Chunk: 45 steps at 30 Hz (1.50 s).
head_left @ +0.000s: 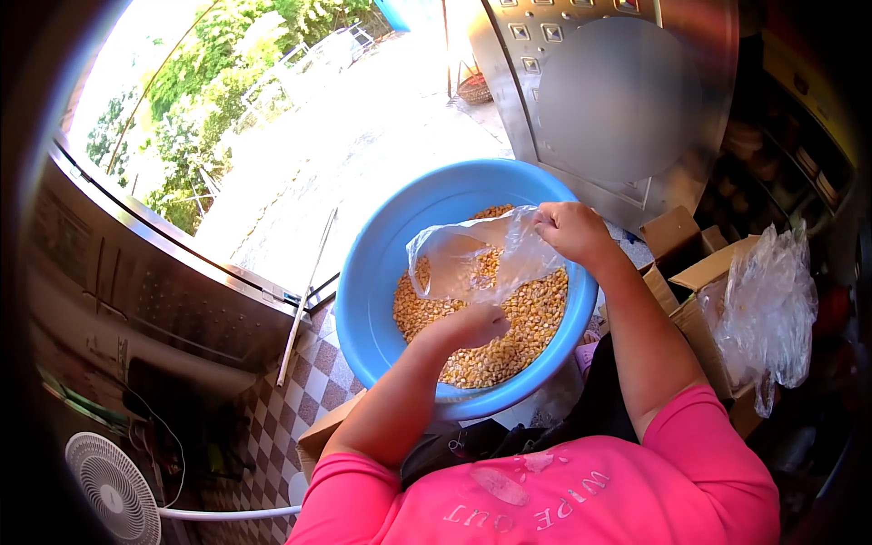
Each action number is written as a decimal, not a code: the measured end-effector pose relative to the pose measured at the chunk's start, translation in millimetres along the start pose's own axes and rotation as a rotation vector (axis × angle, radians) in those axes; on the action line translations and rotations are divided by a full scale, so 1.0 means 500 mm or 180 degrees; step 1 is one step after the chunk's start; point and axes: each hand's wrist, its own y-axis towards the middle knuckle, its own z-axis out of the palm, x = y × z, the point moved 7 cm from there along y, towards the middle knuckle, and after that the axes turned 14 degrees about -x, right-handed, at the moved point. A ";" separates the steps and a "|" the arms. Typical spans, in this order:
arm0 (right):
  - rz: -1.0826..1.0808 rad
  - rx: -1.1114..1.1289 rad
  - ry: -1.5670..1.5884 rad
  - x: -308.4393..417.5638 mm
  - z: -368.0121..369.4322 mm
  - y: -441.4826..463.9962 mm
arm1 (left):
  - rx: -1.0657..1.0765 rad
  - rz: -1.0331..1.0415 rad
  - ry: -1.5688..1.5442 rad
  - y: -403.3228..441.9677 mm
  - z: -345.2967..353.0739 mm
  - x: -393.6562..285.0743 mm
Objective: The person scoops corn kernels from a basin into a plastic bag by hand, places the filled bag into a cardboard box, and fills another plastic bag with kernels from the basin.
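A wide blue basin [371,300] stands in front of me with loose dried corn kernels [509,354] in it. Over the kernels a clear plastic bag [445,250] is spread, its mouth gaping to the left. My right hand [574,232] is closed on the bag's right edge, near the basin's far right rim. Low over the corn, my left hand [480,325] is closed at the bag's lower edge and appears to grip it. Its fingertips are partly hidden. Some kernels show through the thin plastic.
Right of the basin, clear plastic bags [772,304] hang over an open cardboard box [713,263]. A metal door [509,82] stands beyond the basin. To the left are a white stick [304,309], a white fan [112,498] and a checkered floor [313,363]. Bright ground lies outside the doorway.
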 end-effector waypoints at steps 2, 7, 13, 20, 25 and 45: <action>-0.0015 -0.0009 0.0008 0.003 -0.001 0.000 | 0.0138 -0.0040 0.0082 -0.007 -0.001 -0.009; -0.0013 -0.0007 -0.0037 0.001 0.000 0.000 | 0.0075 -0.0297 -0.0638 -0.008 -0.018 -0.006; 0.0001 -0.0002 -0.0020 0.002 -0.001 0.001 | 0.0278 -0.1166 -0.2674 -0.028 -0.053 -0.031; -0.0006 0.0009 -0.0035 0.005 -0.004 0.000 | -0.0379 -0.1391 -0.4804 -0.011 -0.083 0.002; -0.0011 -0.0019 -0.0060 0.004 -0.003 0.000 | -0.1044 -0.1484 -0.5406 -0.004 -0.118 0.019; -0.0022 -0.0069 -0.0051 0.004 -0.003 0.001 | -0.1393 -0.0607 -0.5263 0.020 -0.138 0.056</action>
